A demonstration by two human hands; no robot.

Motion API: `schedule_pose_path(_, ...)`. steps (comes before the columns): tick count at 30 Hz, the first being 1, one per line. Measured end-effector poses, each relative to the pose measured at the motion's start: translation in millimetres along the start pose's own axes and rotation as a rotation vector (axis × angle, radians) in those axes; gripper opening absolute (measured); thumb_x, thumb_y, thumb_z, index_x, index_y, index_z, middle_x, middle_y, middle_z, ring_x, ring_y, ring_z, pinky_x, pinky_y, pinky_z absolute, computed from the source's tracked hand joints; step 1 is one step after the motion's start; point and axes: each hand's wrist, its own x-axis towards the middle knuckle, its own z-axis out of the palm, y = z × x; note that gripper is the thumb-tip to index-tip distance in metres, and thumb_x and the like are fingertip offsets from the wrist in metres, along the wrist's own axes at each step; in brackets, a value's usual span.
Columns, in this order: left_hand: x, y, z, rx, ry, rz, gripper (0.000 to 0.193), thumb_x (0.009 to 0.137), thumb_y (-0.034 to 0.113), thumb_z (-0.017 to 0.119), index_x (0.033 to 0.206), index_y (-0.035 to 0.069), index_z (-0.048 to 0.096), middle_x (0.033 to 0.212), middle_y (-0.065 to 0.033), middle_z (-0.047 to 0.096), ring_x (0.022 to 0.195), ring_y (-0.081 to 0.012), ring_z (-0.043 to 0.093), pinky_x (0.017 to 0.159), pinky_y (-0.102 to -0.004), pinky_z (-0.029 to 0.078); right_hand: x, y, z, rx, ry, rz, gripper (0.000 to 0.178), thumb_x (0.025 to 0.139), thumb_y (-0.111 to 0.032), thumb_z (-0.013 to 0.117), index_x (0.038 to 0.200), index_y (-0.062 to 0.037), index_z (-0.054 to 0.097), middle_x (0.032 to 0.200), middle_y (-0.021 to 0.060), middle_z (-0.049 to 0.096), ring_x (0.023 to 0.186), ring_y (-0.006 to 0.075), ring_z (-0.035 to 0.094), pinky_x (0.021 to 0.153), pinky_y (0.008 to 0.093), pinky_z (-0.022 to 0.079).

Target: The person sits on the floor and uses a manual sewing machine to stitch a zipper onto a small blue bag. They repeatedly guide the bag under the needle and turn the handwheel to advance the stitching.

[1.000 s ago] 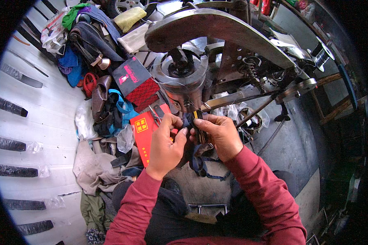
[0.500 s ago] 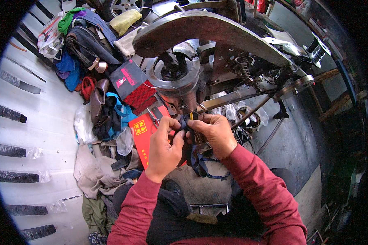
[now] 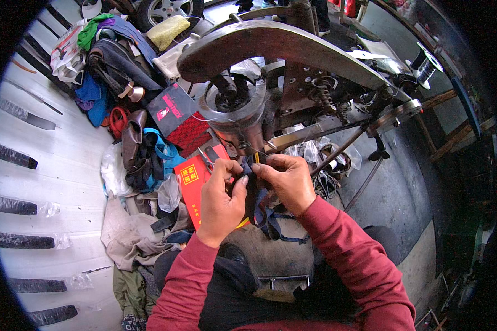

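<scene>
Both my hands are closed on a dark piece of cloth with yellow trim (image 3: 256,158), just below the metal cylinder (image 3: 238,129) of a hand-cranked sewing machine. My left hand (image 3: 221,204) pinches it between thumb and curled fingers. My right hand (image 3: 289,182) grips its other side, thumb and forefinger close to the yellow part. A thin thread runs near the cylinder. Below the hands hangs a navy strap (image 3: 268,223). Much of the cloth is hidden by my fingers. Scissors (image 3: 206,159) lie on a red box (image 3: 190,190) beside my left hand.
The machine's curved metal arm (image 3: 281,41) reaches over the work, with a crank wheel (image 3: 395,118) to the right. A thread spool (image 3: 425,66) stands far right. Bags and clothes (image 3: 130,226) are heaped at left, next to a dark box (image 3: 174,107).
My right thumb and fingers have shifted slightly on the cloth, and its dark part has turned between my hands. A yellow edge now shows below my left hand. The left hand has barely moved.
</scene>
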Motion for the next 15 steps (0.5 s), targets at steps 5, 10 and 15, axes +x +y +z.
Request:
schedule_pose_path(5,-0.3,0.8,0.1,-0.070,0.015,-0.002,0.022,0.090,-0.007,0.061,0.109,0.002,0.054,0.092,-0.0127,0.066,0.083,-0.0166,0.068,0.069,-0.0290,0.052,-1.5,-3.3,1.5,0.190,-0.021,0.123,0.017,0.091,-0.017,0.074,0.093,-0.0006,0.071,0.075,0.0033,0.068,0.059,0.0104,0.061,0.046,0.0277,0.052)
schedule_pose_path(10,1.5,1.8,2.3,-0.105,-0.009,0.004,0.030,0.090,-0.010,0.058,0.117,0.002,0.056,0.101,-0.0126,0.068,0.094,-0.0200,0.071,0.077,-0.0300,0.054,1.4,-3.9,1.2,0.265,-0.019,0.255,0.016,0.089,-0.018,0.075,0.093,-0.0029,0.071,0.072,0.0016,0.066,0.059,0.0098,0.060,0.047,0.0258,0.048)
schedule_pose_path(15,2.7,3.7,1.1,-0.056,-0.027,0.039,0.032,0.089,-0.009,0.057,0.119,0.002,0.061,0.105,-0.0121,0.069,0.097,-0.0214,0.071,0.078,-0.0312,0.055,3.1,-3.6,1.1,0.169,-0.006,0.152,0.020,0.090,-0.017,0.073,0.097,0.0013,0.070,0.077,0.0030,0.066,0.060,0.0105,0.060,0.046,0.0269,0.051)
